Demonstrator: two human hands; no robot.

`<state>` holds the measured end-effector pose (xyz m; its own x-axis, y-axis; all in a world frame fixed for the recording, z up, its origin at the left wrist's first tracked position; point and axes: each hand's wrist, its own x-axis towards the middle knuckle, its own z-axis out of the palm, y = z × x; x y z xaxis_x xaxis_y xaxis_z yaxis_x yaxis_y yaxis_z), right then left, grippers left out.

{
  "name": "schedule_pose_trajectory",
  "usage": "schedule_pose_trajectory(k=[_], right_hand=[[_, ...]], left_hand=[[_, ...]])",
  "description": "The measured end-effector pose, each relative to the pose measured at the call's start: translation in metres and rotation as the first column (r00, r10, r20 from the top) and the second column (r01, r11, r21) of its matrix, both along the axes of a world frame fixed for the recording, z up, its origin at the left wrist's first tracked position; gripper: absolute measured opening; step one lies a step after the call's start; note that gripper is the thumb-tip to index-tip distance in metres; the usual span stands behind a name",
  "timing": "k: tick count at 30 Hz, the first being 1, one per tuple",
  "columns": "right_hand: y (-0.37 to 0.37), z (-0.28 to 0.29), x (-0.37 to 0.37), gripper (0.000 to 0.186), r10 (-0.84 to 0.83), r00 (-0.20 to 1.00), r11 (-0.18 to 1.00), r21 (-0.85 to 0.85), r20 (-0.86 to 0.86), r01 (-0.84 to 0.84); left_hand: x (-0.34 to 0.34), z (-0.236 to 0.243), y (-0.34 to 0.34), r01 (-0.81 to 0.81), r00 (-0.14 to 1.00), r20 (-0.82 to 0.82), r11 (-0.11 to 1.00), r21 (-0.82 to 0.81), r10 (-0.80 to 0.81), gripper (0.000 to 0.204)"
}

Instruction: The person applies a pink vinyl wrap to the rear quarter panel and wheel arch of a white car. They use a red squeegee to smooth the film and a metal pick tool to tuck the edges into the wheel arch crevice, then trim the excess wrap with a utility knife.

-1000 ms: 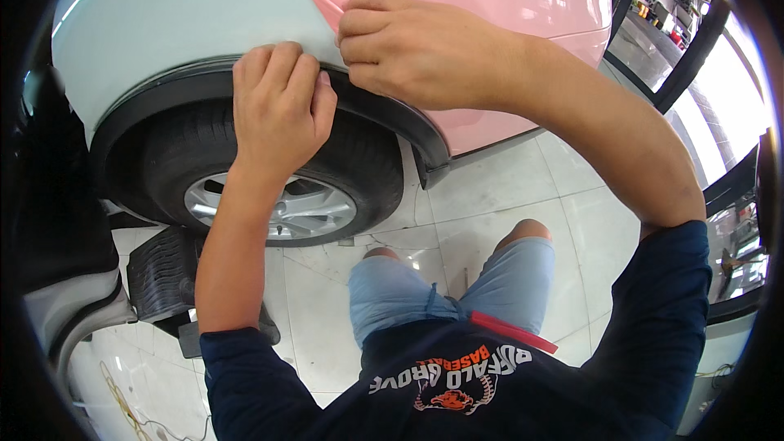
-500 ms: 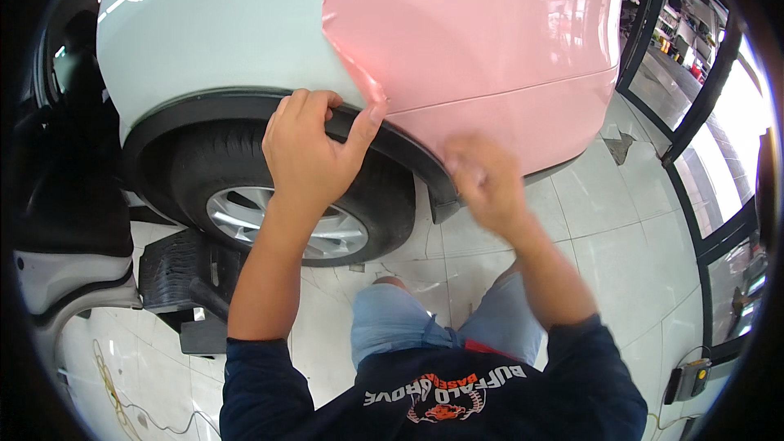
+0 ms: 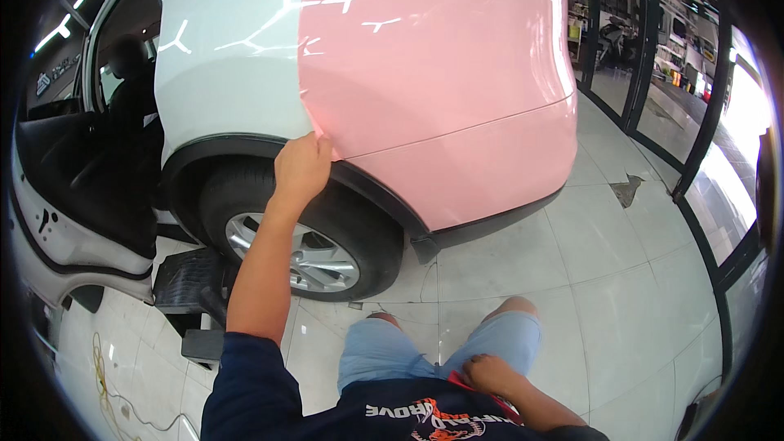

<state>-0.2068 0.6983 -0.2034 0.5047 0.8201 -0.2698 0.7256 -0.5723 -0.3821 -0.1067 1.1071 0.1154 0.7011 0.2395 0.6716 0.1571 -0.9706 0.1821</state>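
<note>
Pink film (image 3: pixel 441 73) covers the rear corner of a white car (image 3: pixel 229 41), ending in an upright edge against the bare panel. My left hand (image 3: pixel 302 165) pinches the loose lower corner of that film, just above the black wheel arch trim (image 3: pixel 380 189). A small fold of film is lifted between thumb and fingers. Down at my waist, my right hand (image 3: pixel 490 376) is closed beside a red strip (image 3: pixel 459 382) on my light blue shorts. Its fingertips are turned out of sight, so what they hold cannot be made out.
Below the arch stands the rear wheel (image 3: pixel 314 257). An open car door (image 3: pixel 77 229) and a black step-like block (image 3: pixel 192 282) are at left. A yellow cord (image 3: pixel 102 376) lies on the tiled floor. Black-framed glass doors (image 3: pixel 641 73) stand at right.
My right hand has left the arch trim and dropped to my waist. The left hand has gone from spread fingers to pinching the film. The view has shifted, showing more of the car.
</note>
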Motion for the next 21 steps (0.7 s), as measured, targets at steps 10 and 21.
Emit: schedule_pose_trajectory(k=[10, 21], right_hand=[[-0.068, 0.021, -0.059, 0.043, -0.232, 0.904, 0.972, -0.112, -0.359, 0.204], [-0.068, 0.014, 0.003, 0.047, -0.051, 0.876, 0.995, 0.05, -0.479, 0.085]], left_hand=[[0.008, -0.017, 0.005, 0.101, 0.991, 0.083, 0.995, 0.029, -0.103, 0.043], [0.001, -0.019, 0.001, 0.068, 0.993, 0.094, 0.994, 0.08, -0.075, 0.036]])
